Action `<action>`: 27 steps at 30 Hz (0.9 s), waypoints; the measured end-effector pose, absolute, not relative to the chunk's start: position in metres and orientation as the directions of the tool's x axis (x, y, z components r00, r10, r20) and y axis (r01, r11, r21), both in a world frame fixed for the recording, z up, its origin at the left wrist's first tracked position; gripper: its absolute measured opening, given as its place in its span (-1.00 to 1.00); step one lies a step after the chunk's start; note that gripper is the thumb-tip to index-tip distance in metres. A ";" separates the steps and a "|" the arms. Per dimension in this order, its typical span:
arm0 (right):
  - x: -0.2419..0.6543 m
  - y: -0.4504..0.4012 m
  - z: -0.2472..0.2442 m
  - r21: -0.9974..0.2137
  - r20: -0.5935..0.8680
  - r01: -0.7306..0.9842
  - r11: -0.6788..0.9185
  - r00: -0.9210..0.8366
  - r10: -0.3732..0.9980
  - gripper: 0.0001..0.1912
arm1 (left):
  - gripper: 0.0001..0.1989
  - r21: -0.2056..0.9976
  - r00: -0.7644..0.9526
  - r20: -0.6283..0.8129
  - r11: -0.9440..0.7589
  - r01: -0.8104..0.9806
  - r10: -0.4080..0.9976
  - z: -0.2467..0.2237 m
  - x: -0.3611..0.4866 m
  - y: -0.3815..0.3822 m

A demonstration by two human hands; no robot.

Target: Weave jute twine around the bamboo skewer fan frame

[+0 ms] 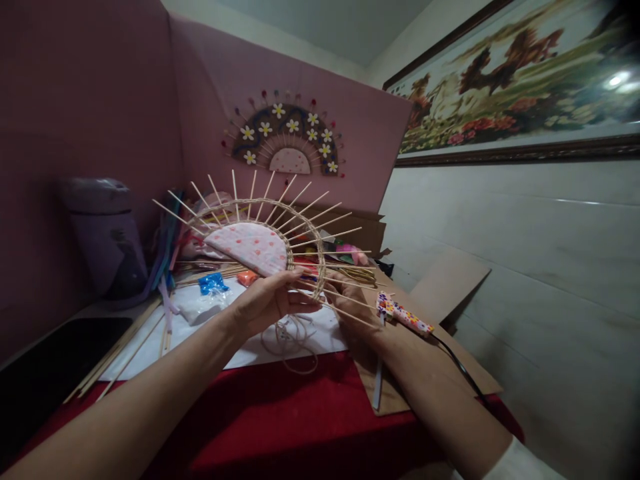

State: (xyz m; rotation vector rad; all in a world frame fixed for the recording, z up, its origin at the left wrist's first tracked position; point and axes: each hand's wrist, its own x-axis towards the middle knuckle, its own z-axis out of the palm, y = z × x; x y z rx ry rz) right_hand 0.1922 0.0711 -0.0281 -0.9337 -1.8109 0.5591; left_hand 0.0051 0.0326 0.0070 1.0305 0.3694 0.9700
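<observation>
A fan-shaped piece is held up above the table. It has a half-round centre of white cloth with pink spots, thin wooden sticks spreading outward, and a ring of twisted cord woven across them. My left hand grips its lower right corner, thumb on top and fingers beneath. Behind the lowest sticks, at the right end of the cord ring, my right hand has its fingers bent around the edge, partly hidden by the sticks. Loose pale cord hangs and coils below my left hand.
A patterned glue gun with a black cable lies on cardboard at right. Blue and orange packets, loose sticks and white paper lie at left, near a purple container. A flowered fan hangs behind.
</observation>
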 end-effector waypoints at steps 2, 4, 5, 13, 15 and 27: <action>0.193 0.074 -0.030 -0.730 0.568 0.329 0.599 -0.196 0.799 -0.70 | -0.80 0.848 0.561 0.163 0.176 -0.501 0.811 0.007 0.004 0.033; 0.193 0.075 -0.031 -0.747 0.564 0.300 0.593 -0.184 0.805 -0.70 | -0.79 0.849 0.568 0.156 0.185 -0.496 0.808 0.007 0.004 0.033; 0.193 0.075 -0.031 -0.753 0.564 0.291 0.590 -0.176 0.807 -0.70 | -0.79 0.852 0.573 0.149 0.189 -0.487 0.806 0.007 0.004 0.033; 0.191 0.071 -0.030 -0.768 0.560 0.283 0.575 -0.138 0.817 -0.74 | -0.79 0.836 0.544 0.159 0.180 -0.518 0.824 0.008 0.004 0.034; 0.190 0.071 -0.029 -0.749 0.590 0.290 0.596 -0.117 0.799 -0.75 | -0.81 0.824 0.510 0.159 0.171 -0.540 0.846 0.009 0.004 0.034; 0.195 0.076 -0.027 -0.613 0.722 0.431 0.662 -0.035 0.691 -0.84 | -0.86 0.781 0.443 0.178 0.148 -0.607 0.879 0.012 0.000 0.038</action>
